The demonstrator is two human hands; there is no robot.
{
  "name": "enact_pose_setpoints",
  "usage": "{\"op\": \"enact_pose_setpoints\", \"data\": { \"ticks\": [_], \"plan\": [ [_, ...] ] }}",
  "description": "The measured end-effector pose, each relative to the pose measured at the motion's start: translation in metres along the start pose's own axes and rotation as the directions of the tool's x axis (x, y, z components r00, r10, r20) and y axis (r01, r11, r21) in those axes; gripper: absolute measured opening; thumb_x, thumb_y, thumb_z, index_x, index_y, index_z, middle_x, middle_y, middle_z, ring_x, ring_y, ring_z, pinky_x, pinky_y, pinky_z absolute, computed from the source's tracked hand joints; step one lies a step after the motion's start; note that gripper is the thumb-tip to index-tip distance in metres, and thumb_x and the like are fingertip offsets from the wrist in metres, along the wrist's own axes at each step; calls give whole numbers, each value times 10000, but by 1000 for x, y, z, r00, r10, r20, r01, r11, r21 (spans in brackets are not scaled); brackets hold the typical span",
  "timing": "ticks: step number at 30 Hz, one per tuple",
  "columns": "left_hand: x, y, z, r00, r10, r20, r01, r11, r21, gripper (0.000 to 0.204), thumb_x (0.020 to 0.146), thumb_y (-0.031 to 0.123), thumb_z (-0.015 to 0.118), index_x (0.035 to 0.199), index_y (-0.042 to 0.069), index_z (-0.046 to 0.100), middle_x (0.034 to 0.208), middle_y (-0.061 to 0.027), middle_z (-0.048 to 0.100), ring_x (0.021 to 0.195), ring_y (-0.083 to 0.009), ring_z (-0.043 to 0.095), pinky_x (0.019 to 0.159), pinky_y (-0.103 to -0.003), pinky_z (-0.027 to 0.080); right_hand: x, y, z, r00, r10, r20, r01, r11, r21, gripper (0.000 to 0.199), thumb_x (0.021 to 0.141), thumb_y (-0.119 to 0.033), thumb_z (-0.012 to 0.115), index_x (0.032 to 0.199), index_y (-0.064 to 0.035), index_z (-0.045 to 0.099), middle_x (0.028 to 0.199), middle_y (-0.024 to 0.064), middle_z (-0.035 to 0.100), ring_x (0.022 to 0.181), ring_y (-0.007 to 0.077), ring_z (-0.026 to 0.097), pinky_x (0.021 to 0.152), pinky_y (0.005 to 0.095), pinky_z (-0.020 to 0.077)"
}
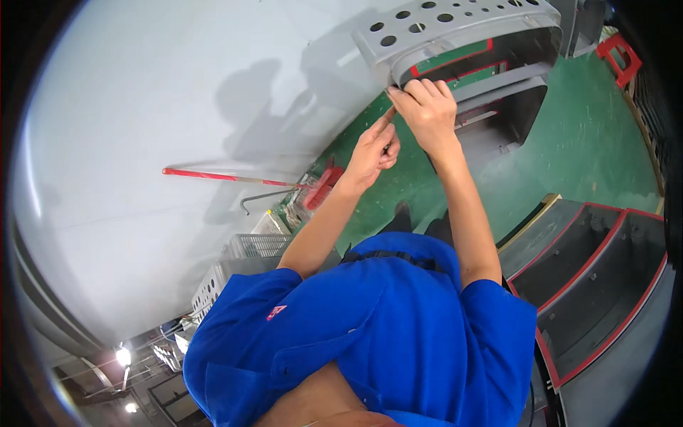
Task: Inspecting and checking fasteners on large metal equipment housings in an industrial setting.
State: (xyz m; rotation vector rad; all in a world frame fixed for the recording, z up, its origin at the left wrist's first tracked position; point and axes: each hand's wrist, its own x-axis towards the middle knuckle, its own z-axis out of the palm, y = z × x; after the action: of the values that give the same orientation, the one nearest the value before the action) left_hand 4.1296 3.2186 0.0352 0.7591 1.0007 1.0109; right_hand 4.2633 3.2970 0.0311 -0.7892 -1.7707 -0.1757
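Observation:
A grey metal housing (370, 53) with round holes along its top face stands at the upper middle, its hollow side turned toward me. At its lower left corner my right hand (429, 110) is closed, the fingertips pinched against the rim; what they hold is hidden. Just below and to the left, my left hand (371, 153) has its index finger stretched up to the same corner, close to the right fingertips. Its other fingers curl in, with a small dark spot between them that I cannot make out. Red strips (455, 58) outline openings inside the housing.
Dark grey panels with red edging (590, 277) stand at the lower right. A red-handled broom (235, 176) leans along the white wall (142, 142) at left, near a wire basket (256, 245). A red plastic stand (620, 60) is on the green floor (590, 135), far right.

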Motion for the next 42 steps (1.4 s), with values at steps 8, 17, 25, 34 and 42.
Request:
{"op": "enact_pose_setpoints", "data": {
  "ticks": [8, 17, 25, 34, 42],
  "plan": [
    [-11, -25, 7, 993, -111, 34, 107, 989, 103, 284, 964, 270, 418, 1091, 29, 497, 565, 47, 352, 441, -29, 262, 400, -190, 194, -48, -17, -50, 596, 428, 679, -801, 370, 470, 130, 674, -109, 733, 765, -34, 679, 680, 45, 571, 610, 127, 530, 551, 263, 418],
    [0, -53, 40, 896, -407, 175, 380, 910, 168, 363, 950, 386, 429, 1069, 56, 517, 594, 72, 284, 503, -28, 226, 440, -184, 176, -67, 25, -99, 375, 312, 873, -872, 438, 218, 141, 660, -52, 688, 749, 42, 631, 602, 105, 546, 554, 122, 520, 529, 281, 413],
    [10, -56, 56, 927, -344, 148, 300, 919, 255, 364, 963, 251, 423, 1259, 40, 444, 618, 71, 302, 515, -27, 255, 444, -184, 217, -96, 48, -105, 397, 400, 826, -917, 190, 350, 53, 691, 6, 653, 720, 35, 619, 627, 58, 583, 574, 115, 551, 531, 255, 428],
    [11, -29, 58, 985, 143, -95, -39, 723, 689, 394, 955, 120, 395, 1326, -8, 361, 584, 61, 315, 526, -25, 289, 477, -183, 247, -151, 93, -28, 321, 673, 666, -738, -263, 621, 210, 768, 32, 601, 977, 54, 599, 737, 69, 616, 675, 141, 590, 636, 237, 474],
    [19, -25, 72, 948, 268, -174, -49, 660, 750, 457, 922, 92, 436, 1361, 19, 331, 578, 20, 351, 532, -56, 305, 499, -205, 266, -83, 95, 67, 303, 900, 313, -483, -138, 865, 134, 731, -9, 701, 831, -4, 613, 705, 9, 594, 679, 101, 560, 657, 234, 463]
  ]
}}
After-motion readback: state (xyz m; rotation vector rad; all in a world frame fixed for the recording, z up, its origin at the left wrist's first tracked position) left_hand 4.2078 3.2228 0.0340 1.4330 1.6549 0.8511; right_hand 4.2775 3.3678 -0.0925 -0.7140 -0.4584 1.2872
